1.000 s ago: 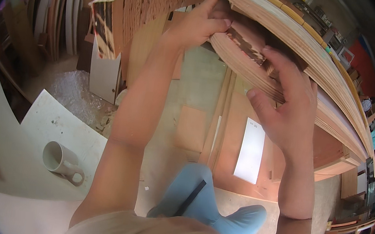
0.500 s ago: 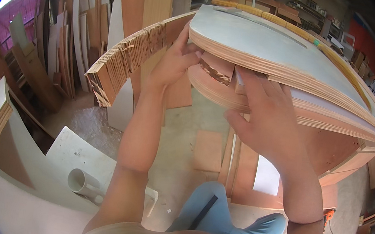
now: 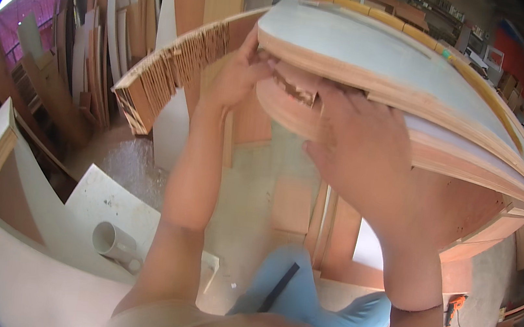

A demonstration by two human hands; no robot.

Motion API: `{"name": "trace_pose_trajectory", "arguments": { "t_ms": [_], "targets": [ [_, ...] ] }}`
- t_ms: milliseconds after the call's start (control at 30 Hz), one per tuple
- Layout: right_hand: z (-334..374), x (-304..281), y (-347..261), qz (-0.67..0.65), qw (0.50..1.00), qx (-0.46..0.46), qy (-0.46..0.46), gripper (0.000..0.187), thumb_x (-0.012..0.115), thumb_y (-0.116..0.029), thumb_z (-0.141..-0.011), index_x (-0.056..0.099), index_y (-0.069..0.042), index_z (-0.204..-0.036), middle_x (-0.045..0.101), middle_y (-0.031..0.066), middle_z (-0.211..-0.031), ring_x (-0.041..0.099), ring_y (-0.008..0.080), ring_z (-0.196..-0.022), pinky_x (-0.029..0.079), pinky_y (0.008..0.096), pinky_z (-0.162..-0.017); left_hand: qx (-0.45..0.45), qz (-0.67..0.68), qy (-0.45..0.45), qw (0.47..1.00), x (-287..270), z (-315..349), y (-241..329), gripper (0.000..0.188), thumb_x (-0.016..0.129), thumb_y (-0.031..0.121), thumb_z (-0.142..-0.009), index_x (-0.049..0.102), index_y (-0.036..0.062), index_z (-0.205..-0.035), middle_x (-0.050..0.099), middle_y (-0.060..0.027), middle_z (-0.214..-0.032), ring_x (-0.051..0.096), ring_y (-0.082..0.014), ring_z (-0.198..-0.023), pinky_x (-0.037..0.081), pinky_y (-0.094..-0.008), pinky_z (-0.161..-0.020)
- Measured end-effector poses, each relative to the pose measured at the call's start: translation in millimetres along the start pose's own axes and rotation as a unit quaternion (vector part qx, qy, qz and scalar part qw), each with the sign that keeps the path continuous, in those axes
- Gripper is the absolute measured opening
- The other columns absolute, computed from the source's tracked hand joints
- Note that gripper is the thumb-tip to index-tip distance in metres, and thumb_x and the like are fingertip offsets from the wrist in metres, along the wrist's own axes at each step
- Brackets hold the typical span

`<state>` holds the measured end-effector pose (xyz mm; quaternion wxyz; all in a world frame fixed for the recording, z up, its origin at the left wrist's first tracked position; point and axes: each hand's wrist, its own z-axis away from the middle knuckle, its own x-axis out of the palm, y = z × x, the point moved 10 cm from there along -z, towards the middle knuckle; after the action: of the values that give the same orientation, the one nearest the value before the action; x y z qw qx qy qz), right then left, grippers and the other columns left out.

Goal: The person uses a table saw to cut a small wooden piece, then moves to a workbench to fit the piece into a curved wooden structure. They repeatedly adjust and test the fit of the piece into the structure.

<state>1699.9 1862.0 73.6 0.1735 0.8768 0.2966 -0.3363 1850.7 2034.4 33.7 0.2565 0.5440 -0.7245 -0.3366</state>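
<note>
A thick plywood panel with a pale top and a rounded near corner lies above a second curved plywood panel. Between them sits a wooden piece with a rough, splintered end. My left hand is closed round the upper panel's rounded corner, its thumb beside the splintered end and its other fingers partly hidden. My right hand reaches to the gap between the panels, next to the splintered end. Its thumb hangs below, while its fingertips are blurred and hidden by the upper panel.
A bent wooden strip with close-cut slots curves out to the left. Boards lean at the far left. Below are a grey mug-like cylinder on a white board, and an orange corded tool at right. People stand far right.
My right hand has shifted left along the gap and now covers the pale strip end beside the splintered piece. My left hand keeps its place at the corner; the view has moved slightly.
</note>
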Motion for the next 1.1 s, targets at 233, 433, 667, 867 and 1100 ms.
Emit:
{"name": "trace_pose_trajectory", "arguments": {
  "t_ms": [233, 433, 667, 867, 1100],
  "targets": [
    [3, 10, -1, 0.002, 1.000, 0.023, 0.014, 0.058, 0.081, -0.017, -0.073, 0.065, -0.010, -0.128, 0.071, 0.0127, -0.108, 0.066, 0.0342, -0.100, 0.048, 0.0451, -0.092, 0.006, 0.058, -0.031, 0.998, -17, -2, -18, 0.072, 0.060, 0.006, -0.094, 0.028, 0.0051, -0.158, 0.055, -0.0161, -0.144, 0.056, -0.0247, -0.129, 0.046, -0.0363, -0.108],
    [2, 9, -1, 0.033, 0.999, 0.017, 0.029, 0.056, 0.080, -0.014, -0.073, 0.066, -0.013, -0.127, 0.071, 0.0108, -0.109, 0.066, 0.0335, -0.100, 0.047, 0.0435, -0.091, -0.002, 0.111, -0.060, 0.992, 5, -3, -13, 0.082, 0.056, 0.000, -0.091, 0.019, 0.0100, -0.163, 0.051, -0.0149, -0.148, 0.054, -0.0227, -0.131, 0.046, -0.0345, -0.106],
    [-1, 3, -3, 0.037, 0.998, 0.004, 0.058, 0.055, 0.080, -0.015, -0.073, 0.066, -0.014, -0.126, 0.071, 0.0065, -0.105, 0.065, 0.0301, -0.100, 0.044, 0.0426, -0.089, 0.035, 0.068, -0.026, 0.997, 0, -2, -6, 0.072, 0.056, 0.005, -0.097, 0.024, 0.0075, -0.161, 0.052, -0.0221, -0.147, 0.053, -0.0274, -0.134, 0.043, -0.0380, -0.111],
    [1, 7, 0, 0.039, 0.998, 0.018, 0.040, 0.055, 0.080, -0.015, -0.073, 0.065, -0.014, -0.126, 0.071, 0.0068, -0.105, 0.065, 0.0308, -0.099, 0.044, 0.0426, -0.089, 0.033, 0.063, -0.005, 0.997, 2, 4, -7, 0.072, 0.053, 0.005, -0.097, 0.022, 0.0066, -0.162, 0.050, -0.0210, -0.148, 0.052, -0.0263, -0.135, 0.042, -0.0370, -0.111],
    [2, 7, -1, 0.040, 0.998, 0.024, 0.036, 0.058, 0.079, -0.013, -0.073, 0.064, -0.013, -0.129, 0.070, 0.0091, -0.108, 0.065, 0.0329, -0.101, 0.045, 0.0443, -0.091, 0.034, 0.012, 0.003, 0.999, 5, 5, 0, 0.073, 0.052, 0.002, -0.093, 0.027, 0.0053, -0.161, 0.050, -0.0195, -0.149, 0.050, -0.0256, -0.139, 0.042, -0.0355, -0.111]
  ]
}}
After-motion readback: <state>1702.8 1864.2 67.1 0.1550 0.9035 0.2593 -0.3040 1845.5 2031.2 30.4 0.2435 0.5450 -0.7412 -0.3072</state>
